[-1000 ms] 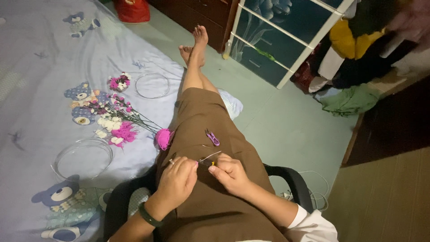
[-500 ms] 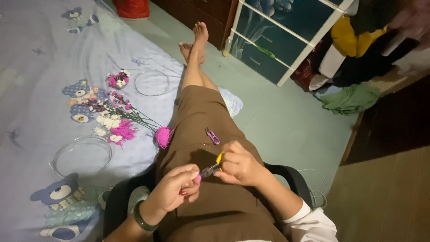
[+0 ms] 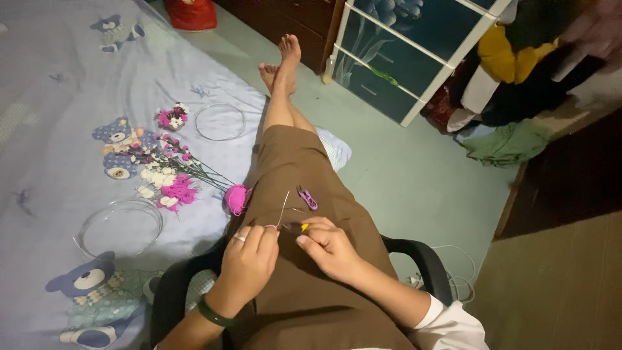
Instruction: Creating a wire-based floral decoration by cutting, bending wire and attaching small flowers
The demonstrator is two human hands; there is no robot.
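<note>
A thin wire stands up from the lap, slanting a little to the right, its lower end pinched in the left hand. The thumb and forefinger of that hand are closed together on the wire's base, with a small pink bit showing at the fingertips; the other fingers curl loosely, one wearing a ring. A dark green bangle sits on the left wrist.

The right hand lies just beside the left, fingers bent inward and gripping a small tool with a yellow tip that points toward the wire's base. Whether the tip touches the wire cannot be told.

Both hands rest on brown trousers. A purple clip lies on the thigh just beyond the hands. A pink yarn ball sits against the left thigh, at the edge of a blue bedsheet. On the sheet lie a bunch of artificial flowers and two wire hoops, well apart from the hands. The person sits in a black chair.
</note>
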